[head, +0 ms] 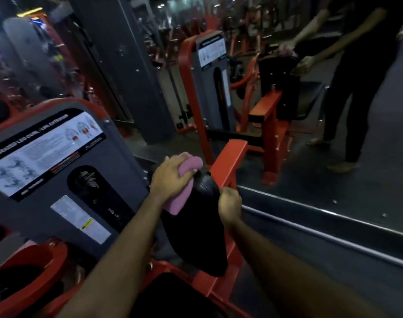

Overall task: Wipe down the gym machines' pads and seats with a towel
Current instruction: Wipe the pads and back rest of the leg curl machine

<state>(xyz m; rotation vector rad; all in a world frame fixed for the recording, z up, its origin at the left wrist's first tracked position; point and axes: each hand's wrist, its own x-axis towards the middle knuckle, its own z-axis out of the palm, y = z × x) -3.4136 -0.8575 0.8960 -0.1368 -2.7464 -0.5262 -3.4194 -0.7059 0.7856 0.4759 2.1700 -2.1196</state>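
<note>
A black padded backrest (200,228) of a red leg-curl machine stands upright in front of me. My left hand (170,177) presses a folded pink towel (184,180) against the pad's upper left side, fingers curled over the cloth. My right hand (229,204) grips the pad's right edge. The black seat (173,292) shows at the bottom, partly hidden by my forearms.
The grey weight-stack cover with an instruction placard (44,152) stands at left. A wall mirror (310,111) with a metal rail (322,226) runs along the right, reflecting the machine and a person in dark clothes (365,72). A red frame bar (232,161) rises behind the pad.
</note>
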